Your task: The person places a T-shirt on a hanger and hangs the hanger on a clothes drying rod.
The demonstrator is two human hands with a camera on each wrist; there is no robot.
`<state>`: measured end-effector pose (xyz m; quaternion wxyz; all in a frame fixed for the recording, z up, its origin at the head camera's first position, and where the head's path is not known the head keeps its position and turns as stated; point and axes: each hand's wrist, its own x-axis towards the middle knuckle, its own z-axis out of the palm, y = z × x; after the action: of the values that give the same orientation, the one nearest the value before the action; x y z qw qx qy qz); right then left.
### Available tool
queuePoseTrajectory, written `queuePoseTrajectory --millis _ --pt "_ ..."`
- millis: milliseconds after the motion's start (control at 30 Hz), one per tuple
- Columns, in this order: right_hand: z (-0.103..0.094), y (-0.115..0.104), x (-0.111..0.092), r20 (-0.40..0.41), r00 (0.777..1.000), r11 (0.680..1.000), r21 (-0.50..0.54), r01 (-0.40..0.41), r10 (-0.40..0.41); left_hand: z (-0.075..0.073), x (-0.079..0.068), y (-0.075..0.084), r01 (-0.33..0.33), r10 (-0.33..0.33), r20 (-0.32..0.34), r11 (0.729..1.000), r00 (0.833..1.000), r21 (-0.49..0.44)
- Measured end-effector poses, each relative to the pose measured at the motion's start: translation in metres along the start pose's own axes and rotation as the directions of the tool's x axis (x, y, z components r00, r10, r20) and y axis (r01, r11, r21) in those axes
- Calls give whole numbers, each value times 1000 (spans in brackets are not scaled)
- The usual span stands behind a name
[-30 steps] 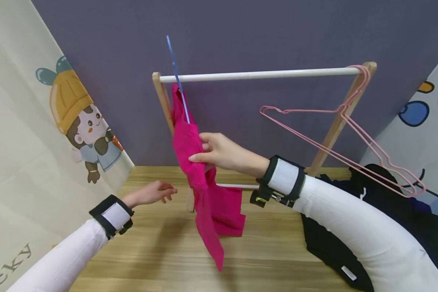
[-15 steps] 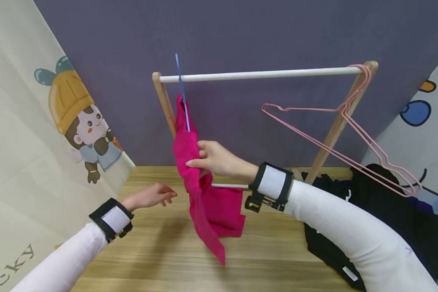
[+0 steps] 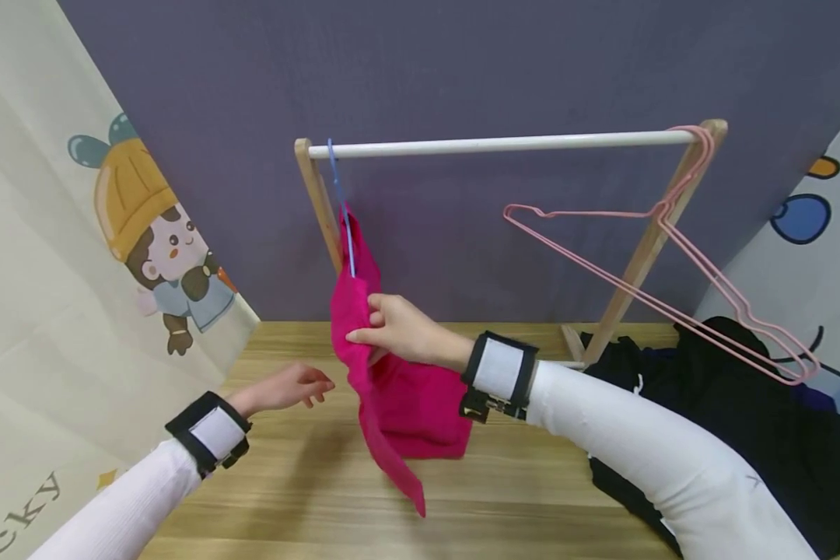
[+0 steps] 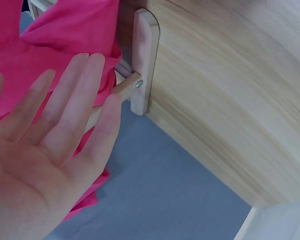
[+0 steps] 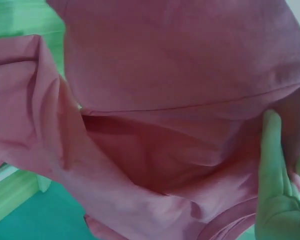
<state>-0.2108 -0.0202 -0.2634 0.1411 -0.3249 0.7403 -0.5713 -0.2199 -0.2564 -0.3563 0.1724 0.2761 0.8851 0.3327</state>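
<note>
Garment [image 3: 402, 408] hangs pinched by right hand [image 3: 404, 331], near left hand [image 3: 283, 388]

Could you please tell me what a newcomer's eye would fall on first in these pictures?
Probably the bright magenta cloth garment, on a thin blue hanger at the left end of the white rail, pinched by the right hand. Next, perhaps, the thin pink hangers at the rail's right end and the black cloth heap below them.

The hot-pink garment [image 3: 409, 404] I pinch hangs creased at my eleven o'clock, one narrow end dangling toward six. From its folds the thin blue hanger [image 3: 350, 245] rises toward twelve, hook at the white rail [image 3: 504, 145].
</note>
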Motion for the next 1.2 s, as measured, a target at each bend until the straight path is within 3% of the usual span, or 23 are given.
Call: queuePoseTrajectory --millis 233,400,533,733,833,933,1100,1200 --pt "12 4 1 23 997 977 -201 72 -69 2 -1 -5 -2 2 22 1000 1000 -23" --pt "21 1 3 78 997 995 -97 19 -12 3 -6 -5 -10 10 39 1000 999 -18" --pt "27 -1 5 53 998 999 -16 -28 29 2 -10 -7 8 -7 39 1000 999 -29" --pt "34 4 9 18 1000 999 -45 6 -5 -3 -20 -9 -11 14 46 998 999 -59" --pt "35 8 7 28 999 992 -118 40 -37 -8 -27 -6 -36 36 -8 999 999 -36" --pt "35 12 4 61 997 983 -169 65 -55 -15 -32 2 -47 49 -104 999 993 23" --pt "33 19 -4 123 992 988 -145 55 -37 -23 -34 22 -44 68 -223 993 973 107" --pt "30 22 -12 98 994 985 -163 60 -44 -26 -35 33 -42 78 -261 989 962 141"
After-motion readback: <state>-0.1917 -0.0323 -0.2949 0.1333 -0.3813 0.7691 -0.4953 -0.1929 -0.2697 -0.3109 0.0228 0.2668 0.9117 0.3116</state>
